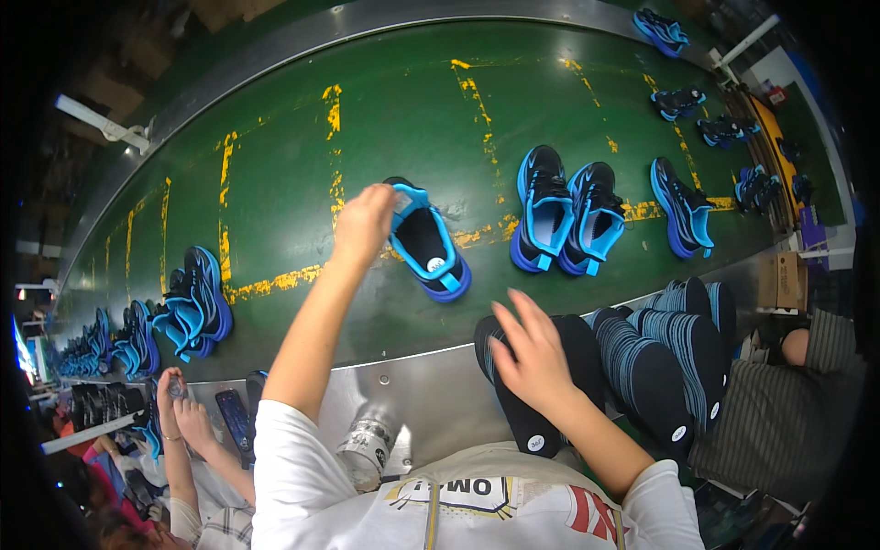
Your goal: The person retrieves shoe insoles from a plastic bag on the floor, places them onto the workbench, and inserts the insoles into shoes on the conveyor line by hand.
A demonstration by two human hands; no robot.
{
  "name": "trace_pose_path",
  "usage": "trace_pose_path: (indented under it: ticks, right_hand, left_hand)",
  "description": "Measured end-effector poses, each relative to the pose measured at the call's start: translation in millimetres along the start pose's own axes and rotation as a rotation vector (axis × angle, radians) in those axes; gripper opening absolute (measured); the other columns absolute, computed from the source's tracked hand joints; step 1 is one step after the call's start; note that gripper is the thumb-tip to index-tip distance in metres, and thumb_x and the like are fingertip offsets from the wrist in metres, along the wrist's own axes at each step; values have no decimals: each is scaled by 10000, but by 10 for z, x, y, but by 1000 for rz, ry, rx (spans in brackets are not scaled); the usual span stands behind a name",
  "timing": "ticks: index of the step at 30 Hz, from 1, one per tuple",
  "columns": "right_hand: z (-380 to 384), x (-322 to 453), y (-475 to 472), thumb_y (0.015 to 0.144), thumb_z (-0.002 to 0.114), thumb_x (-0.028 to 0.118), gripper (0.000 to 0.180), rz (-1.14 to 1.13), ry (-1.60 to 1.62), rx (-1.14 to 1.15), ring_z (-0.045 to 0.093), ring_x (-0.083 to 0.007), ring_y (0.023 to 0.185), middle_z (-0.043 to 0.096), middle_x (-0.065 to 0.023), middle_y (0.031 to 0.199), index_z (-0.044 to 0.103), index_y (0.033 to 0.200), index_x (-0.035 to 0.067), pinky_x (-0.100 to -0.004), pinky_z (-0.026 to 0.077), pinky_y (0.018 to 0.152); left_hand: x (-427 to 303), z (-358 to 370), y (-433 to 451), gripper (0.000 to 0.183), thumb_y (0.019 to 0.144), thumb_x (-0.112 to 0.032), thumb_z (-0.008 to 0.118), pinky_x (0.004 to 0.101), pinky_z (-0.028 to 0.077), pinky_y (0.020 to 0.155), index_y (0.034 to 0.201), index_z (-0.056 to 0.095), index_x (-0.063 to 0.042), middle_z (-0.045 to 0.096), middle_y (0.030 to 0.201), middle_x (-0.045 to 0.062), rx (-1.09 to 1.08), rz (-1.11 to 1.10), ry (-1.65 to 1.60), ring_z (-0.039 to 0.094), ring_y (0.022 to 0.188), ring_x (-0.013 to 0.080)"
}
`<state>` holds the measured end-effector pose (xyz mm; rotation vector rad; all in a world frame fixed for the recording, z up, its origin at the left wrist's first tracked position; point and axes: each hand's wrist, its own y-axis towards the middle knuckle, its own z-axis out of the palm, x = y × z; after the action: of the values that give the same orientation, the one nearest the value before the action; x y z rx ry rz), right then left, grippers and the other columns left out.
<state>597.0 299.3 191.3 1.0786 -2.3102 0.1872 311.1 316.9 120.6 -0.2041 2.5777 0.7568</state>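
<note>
In the middle of the green belt stands a black and blue sneaker (430,240), heel towards me. My left hand (368,223) has its fingers curled at the light blue tongue (407,203); part of the shoe's front is hidden behind it. A dark insole with a round white mark (436,264) at the heel lies inside this shoe. My right hand (533,350) hovers with fingers spread over a stack of black insoles (526,419) at the bench edge, and nothing shows in its grasp.
A pair of sneakers (570,213) and a single sneaker (677,206) stand to the right. Further insole stacks (646,378) line the metal edge (426,385). Left are more sneakers (196,302), a roll of tape (364,447), a phone (234,416) and another person's hands (182,405).
</note>
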Motion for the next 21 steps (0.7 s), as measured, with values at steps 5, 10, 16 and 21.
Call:
trace_pose_path:
  ticks: [5,10,16,21]
  right_hand:
    - [-362,-269,-1091,761,574,106,375,271,-104,-4,417,-400,1088,373,-241,1230,496,1114,5,-429,366,891]
    - [-461,-311,-1711,729,649,213,465,627,-51,-18,425,-433,1069,358,-267,1246,475,1111,12,-420,396,864]
    - [-458,-360,-1633,726,666,233,477,667,11,21,437,-436,1070,377,-310,1215,470,1098,9,-410,410,852]
    - [-945,-201,-1455,754,644,151,409,478,92,-87,525,-365,1006,455,-294,1152,527,1108,-16,-356,433,828]
  left_hand:
    - [-92,-290,618,69,799,-10,541,297,484,714,841,509,35,610,917,166,-349,-140,-220,603,863,224]
    - [-820,258,941,223,699,28,481,254,461,731,919,487,-10,568,984,124,181,-456,-778,585,874,180]
    - [-1234,1300,571,466,787,-281,555,399,443,796,1200,428,-106,522,1118,140,364,108,-270,534,949,337]
    - [-1104,1124,634,358,833,-300,504,410,455,723,1101,502,-63,595,927,165,191,-14,-190,566,850,338]
